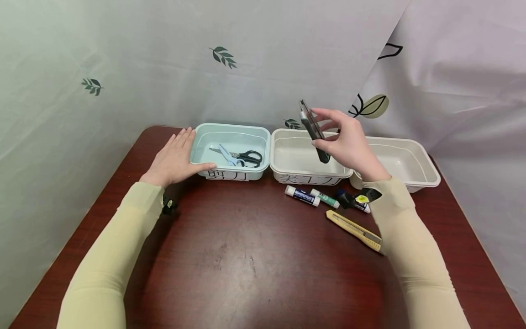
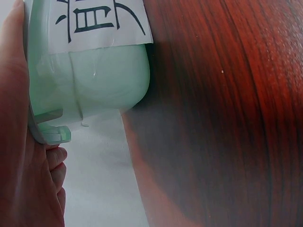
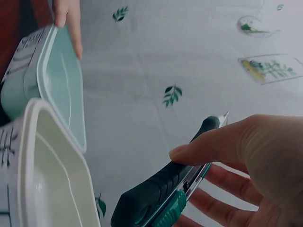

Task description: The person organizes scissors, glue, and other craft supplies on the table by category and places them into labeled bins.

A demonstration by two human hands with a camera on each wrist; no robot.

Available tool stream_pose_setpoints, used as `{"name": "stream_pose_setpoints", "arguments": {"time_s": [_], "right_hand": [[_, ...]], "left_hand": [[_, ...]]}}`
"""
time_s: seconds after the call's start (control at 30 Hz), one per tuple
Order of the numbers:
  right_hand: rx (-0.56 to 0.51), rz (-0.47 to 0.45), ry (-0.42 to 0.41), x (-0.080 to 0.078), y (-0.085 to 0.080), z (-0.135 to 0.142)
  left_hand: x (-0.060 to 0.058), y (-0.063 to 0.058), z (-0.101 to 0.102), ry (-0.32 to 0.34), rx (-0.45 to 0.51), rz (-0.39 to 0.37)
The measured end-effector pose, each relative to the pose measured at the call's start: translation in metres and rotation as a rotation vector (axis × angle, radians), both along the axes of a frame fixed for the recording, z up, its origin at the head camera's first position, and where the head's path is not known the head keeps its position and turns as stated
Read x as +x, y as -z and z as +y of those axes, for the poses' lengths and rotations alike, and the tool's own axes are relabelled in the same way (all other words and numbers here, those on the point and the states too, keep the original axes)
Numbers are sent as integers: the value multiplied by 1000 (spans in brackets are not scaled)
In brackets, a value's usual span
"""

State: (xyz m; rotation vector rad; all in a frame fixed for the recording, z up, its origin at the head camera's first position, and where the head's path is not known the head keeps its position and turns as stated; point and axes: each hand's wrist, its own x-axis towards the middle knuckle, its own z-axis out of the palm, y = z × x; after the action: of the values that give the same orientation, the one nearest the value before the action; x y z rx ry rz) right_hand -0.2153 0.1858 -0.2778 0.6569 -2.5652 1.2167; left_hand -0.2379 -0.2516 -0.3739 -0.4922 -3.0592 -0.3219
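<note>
Left of the middle bin [image 1: 292, 153] stands a second bin [image 1: 205, 142] containing scissors [image 1: 251, 158], my left hand [image 1: 174, 154] at its rim; right, a third bin [image 1: 396, 160]; above, a utility knife [image 1: 314, 131] in my right hand [image 1: 348, 140]; in front, glue sticks [image 1: 302, 195]; front right, another knife [image 1: 353, 230].

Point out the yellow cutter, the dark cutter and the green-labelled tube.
Yellow cutter [image 1: 354, 231]: head view, middle of its body.
Dark cutter [image 3: 154, 189]: right wrist view, its dark handle.
Green-labelled tube [image 1: 325, 198]: head view, its label.
</note>
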Motion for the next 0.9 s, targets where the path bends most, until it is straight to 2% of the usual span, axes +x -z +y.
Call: {"name": "stream_pose_setpoints", "arguments": {"time_s": [0.23, 0.47, 0.7, 0.9], "right_hand": [[100, -17, 13, -18, -4, 8], [218, -90, -32, -38, 0, 14], [294, -175, -78, -53, 16, 17], [313, -238, -83, -58, 39, 19]], "left_hand": [[0, 0, 1, 1, 0, -3], [1, -1, 1, -5, 5, -6], [2, -2, 2, -3, 7, -2], [1, -2, 3, -1, 2, 2]]}}
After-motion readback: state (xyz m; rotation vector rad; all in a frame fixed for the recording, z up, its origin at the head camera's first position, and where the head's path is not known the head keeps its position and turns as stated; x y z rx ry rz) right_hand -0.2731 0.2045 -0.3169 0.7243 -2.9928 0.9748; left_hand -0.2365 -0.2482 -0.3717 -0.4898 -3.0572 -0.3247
